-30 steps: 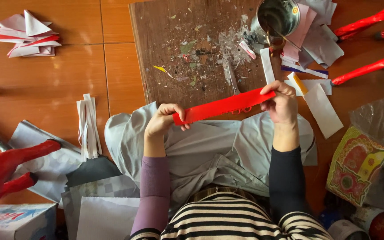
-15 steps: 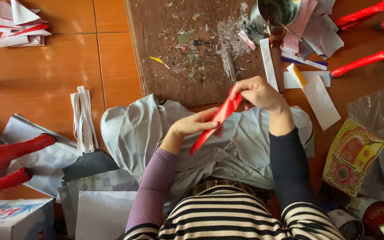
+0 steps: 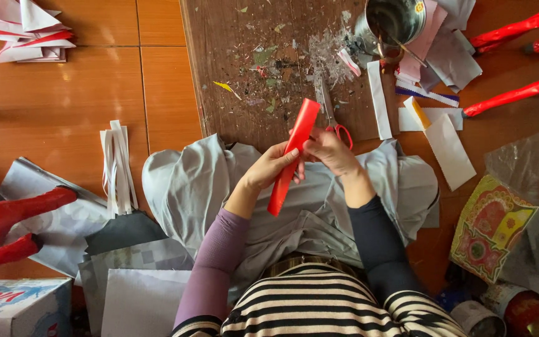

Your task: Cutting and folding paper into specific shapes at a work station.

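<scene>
While pinched between both hands above the grey cloth [image 3: 194, 187] on the lap, red paper strip [image 3: 292, 156] kept off the tabletop [image 3: 95, 81], likely so it can be rolled or folded freely. Left hand [image 3: 272, 167] curled shut around its middle; right hand [image 3: 329, 151] closed on its upper part, fingertips pressing the edge. Long axis nearly upright, tilted slightly: top end pointing away toward the scarred wooden board [image 3: 251, 68], lower end toward the body. Red-handled scissors [image 3: 334, 118] just beyond the right hand, white paper strips [image 3: 116, 165] well left of the left hand.
</scene>
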